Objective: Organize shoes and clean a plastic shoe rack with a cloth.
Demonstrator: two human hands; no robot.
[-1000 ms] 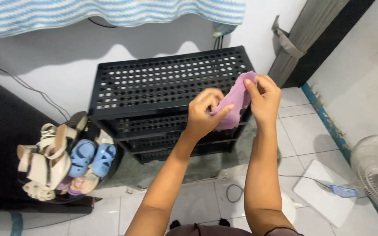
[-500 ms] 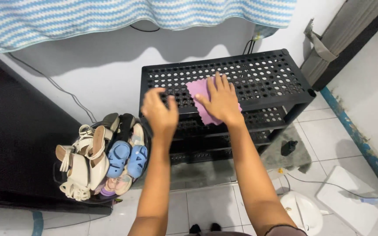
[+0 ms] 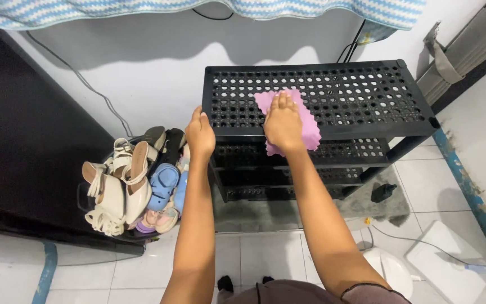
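A thin pink cleaning cloth with wavy, pinked edges (image 3: pixel 305 121) lies spread on the front part of the perforated top of a black plastic shelf rack (image 3: pixel 367 90). Its near corner droops over the front lip of that top. The right hand (image 3: pixel 281 121) lies directly on the cloth, palm down and fingers stretched flat toward the wall, pressing it to the shelf rather than gripping it; cloth shows past the hand on the right side and beyond the fingertips. The cloth's longer side runs roughly front to back, slightly slanted to the right. The left hand (image 3: pixel 199 134) is well apart from the cloth, at the rack's front left corner, fingers loosely curled against the edge and holding nothing. Below the top, two more perforated shelves sit bare. Left of the rack, a heap of cream strappy sandals and small blue clogs (image 3: pixel 136 183) fills a dark basket on the white tiled floor (image 3: pixel 265 259).
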